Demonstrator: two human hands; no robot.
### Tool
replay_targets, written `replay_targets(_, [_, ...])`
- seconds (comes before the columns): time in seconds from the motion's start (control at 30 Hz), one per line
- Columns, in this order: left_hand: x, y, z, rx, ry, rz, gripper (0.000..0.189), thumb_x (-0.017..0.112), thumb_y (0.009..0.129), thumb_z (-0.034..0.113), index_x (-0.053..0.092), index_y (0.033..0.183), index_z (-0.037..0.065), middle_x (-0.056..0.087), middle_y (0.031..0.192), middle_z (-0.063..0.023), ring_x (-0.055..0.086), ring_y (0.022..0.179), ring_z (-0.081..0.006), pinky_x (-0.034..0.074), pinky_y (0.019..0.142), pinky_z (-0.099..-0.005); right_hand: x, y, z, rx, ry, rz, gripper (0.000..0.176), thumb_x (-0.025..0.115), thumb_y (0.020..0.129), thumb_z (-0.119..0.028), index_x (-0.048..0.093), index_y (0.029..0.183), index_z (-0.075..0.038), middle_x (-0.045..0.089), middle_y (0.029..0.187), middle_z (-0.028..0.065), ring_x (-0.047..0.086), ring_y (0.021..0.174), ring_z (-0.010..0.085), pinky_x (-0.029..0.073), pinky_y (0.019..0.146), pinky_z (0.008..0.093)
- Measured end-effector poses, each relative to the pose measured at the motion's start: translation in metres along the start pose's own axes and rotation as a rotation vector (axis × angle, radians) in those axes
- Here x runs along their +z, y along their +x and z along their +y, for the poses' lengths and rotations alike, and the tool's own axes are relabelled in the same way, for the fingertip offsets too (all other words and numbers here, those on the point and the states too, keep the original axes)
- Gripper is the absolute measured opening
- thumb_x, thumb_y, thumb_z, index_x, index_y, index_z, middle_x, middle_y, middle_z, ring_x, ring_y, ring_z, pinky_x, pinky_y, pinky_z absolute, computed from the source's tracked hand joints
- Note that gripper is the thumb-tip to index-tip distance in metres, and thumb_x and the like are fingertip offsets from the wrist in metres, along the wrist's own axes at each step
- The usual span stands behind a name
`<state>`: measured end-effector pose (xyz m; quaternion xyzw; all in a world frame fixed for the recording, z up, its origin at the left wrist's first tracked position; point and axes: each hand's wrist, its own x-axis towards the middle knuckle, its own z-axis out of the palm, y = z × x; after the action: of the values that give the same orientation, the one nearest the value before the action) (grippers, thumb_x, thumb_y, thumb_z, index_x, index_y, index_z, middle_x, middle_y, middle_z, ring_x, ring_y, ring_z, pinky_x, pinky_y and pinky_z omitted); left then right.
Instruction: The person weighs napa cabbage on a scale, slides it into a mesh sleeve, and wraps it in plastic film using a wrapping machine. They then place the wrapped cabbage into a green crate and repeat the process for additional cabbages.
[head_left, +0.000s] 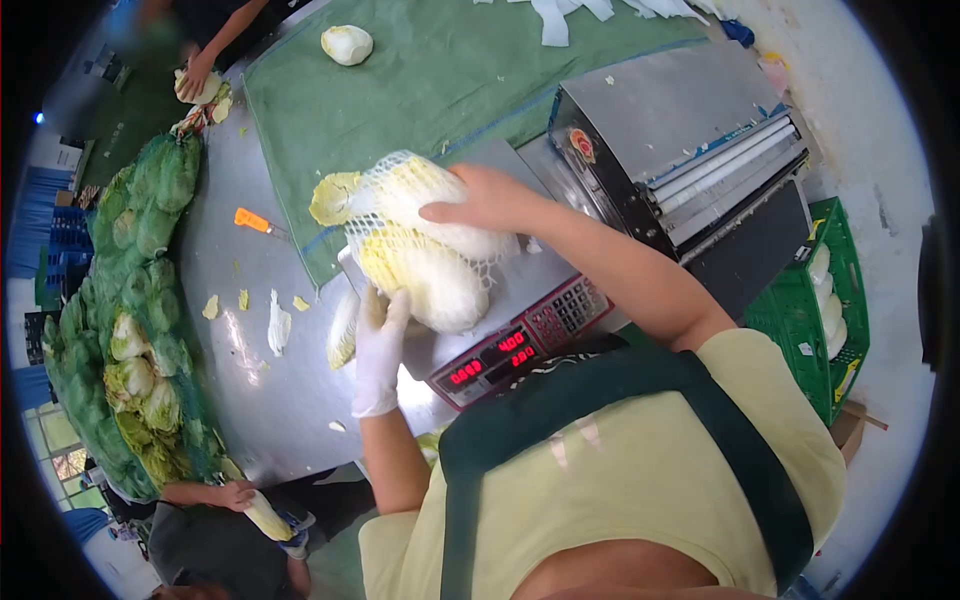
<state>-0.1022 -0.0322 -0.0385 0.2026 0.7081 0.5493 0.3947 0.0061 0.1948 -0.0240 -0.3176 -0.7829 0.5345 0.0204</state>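
Two pale napa cabbages in white netting lie side by side over the metal plate of a scale with lit red digits. My right hand, bare, grips the upper cabbage from its right side. In a white glove, my left hand holds the near left end of the lower cabbage, thumb and fingers against it. A loose yellow leaf sticks out at the upper left. Another cabbage lies left of the scale, partly hidden by my left hand.
An orange-handled knife and leaf scraps lie on the metal table. One cabbage rests on green cloth. Green net sacks line the left. Two co-workers' hands hold cabbages. Right: roller machine, green crate.
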Motion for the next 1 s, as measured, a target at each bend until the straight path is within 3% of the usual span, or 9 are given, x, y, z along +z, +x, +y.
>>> replay_targets(0.1, [0.031,-0.007,0.006,0.352,-0.140,0.127,0.064,0.072,0.080,0.006,0.040,0.136,0.001,0.053,0.125,-0.0128,0.055,0.111,-0.0191,0.046,0.093,-0.0327,0.000,-0.017,0.008,-0.201,0.228,0.077,0.087,0.080,0.069,-0.039,0.041,0.134,0.004,0.051,0.132,0.0192,0.051,0.121,0.0265,0.040,0.101,0.0364])
replay_targets(0.13, [0.036,-0.015,0.013,0.358,-0.163,0.185,0.078,0.076,0.072,-0.002,0.036,0.138,0.002,0.049,0.130,-0.0106,0.054,0.112,-0.0202,0.045,0.095,-0.0335,-0.002,-0.025,0.013,-0.303,0.303,0.119,0.089,0.082,0.068,-0.035,0.039,0.136,0.003,0.050,0.133,0.0179,0.050,0.121,0.0255,0.039,0.102,0.0361])
replay_targets(0.23, [0.028,-0.021,-0.002,0.514,0.051,0.084,0.085,0.078,0.071,0.000,0.031,0.141,0.004,0.046,0.133,-0.0091,0.052,0.115,-0.0207,0.044,0.096,-0.0347,-0.011,-0.066,0.013,-0.478,0.278,0.123,0.094,0.085,0.064,-0.031,0.036,0.137,0.001,0.049,0.133,0.0170,0.047,0.124,0.0247,0.037,0.103,0.0363])
replay_targets(0.43, [0.047,-0.059,0.009,0.496,-0.083,-0.053,0.104,0.085,0.061,0.001,0.022,0.144,0.006,0.040,0.139,-0.0113,0.044,0.126,-0.0233,0.036,0.107,-0.0364,-0.006,-0.103,0.042,-0.317,0.354,-0.138,0.097,0.085,0.065,-0.018,0.029,0.142,-0.002,0.045,0.137,0.0137,0.042,0.128,0.0233,0.032,0.108,0.0358])
replay_targets(0.6, [0.043,-0.064,-0.011,0.602,-0.085,-0.029,0.111,0.086,0.060,0.002,0.017,0.146,0.004,0.032,0.146,-0.0144,0.041,0.129,-0.0245,0.037,0.107,-0.0357,-0.012,-0.114,0.048,-0.443,0.314,-0.201,0.095,0.084,0.065,-0.013,0.029,0.142,-0.004,0.046,0.136,0.0132,0.043,0.127,0.0230,0.032,0.108,0.0356])
replay_targets(0.77, [0.047,-0.066,-0.024,0.668,0.205,0.060,0.091,0.083,0.066,0.005,0.032,0.141,0.001,0.039,0.141,-0.0150,0.043,0.128,-0.0256,0.037,0.106,-0.0362,-0.011,-0.130,0.039,-0.591,0.194,-0.190,0.084,0.081,0.068,-0.010,0.036,0.139,-0.007,0.046,0.137,0.0109,0.043,0.128,0.0244,0.032,0.108,0.0348])
replay_targets(0.83, [0.049,-0.055,-0.032,0.669,0.031,0.090,0.083,0.081,0.068,0.005,0.037,0.138,0.001,0.041,0.139,-0.0161,0.042,0.128,-0.0277,0.037,0.106,-0.0371,-0.009,-0.127,0.038,-0.621,0.212,-0.136,0.078,0.079,0.070,-0.008,0.039,0.137,-0.008,0.045,0.138,0.0107,0.042,0.129,0.0260,0.032,0.108,0.0346])
replay_targets(0.93, [0.049,-0.040,-0.006,1.120,0.487,0.348,0.075,0.077,0.071,0.004,0.040,0.136,0.002,0.041,0.139,-0.0184,0.040,0.129,-0.0337,0.035,0.106,-0.0391,-0.008,-0.091,0.051,-0.934,-0.102,0.200,0.072,0.074,0.071,-0.001,0.041,0.135,-0.011,0.043,0.140,0.0118,0.040,0.131,0.0292,0.034,0.108,0.0355])
replay_targets(1.0, [0.038,-0.017,-0.019,1.138,0.642,0.277,0.072,0.073,0.073,0.003,0.040,0.137,0.002,0.040,0.139,-0.0197,0.038,0.130,-0.0373,0.034,0.107,-0.0403,-0.011,-0.076,0.060,-0.975,-0.285,0.210,0.067,0.068,0.074,0.002,0.041,0.134,-0.011,0.042,0.142,0.0129,0.038,0.132,0.0312,0.034,0.108,0.0363])
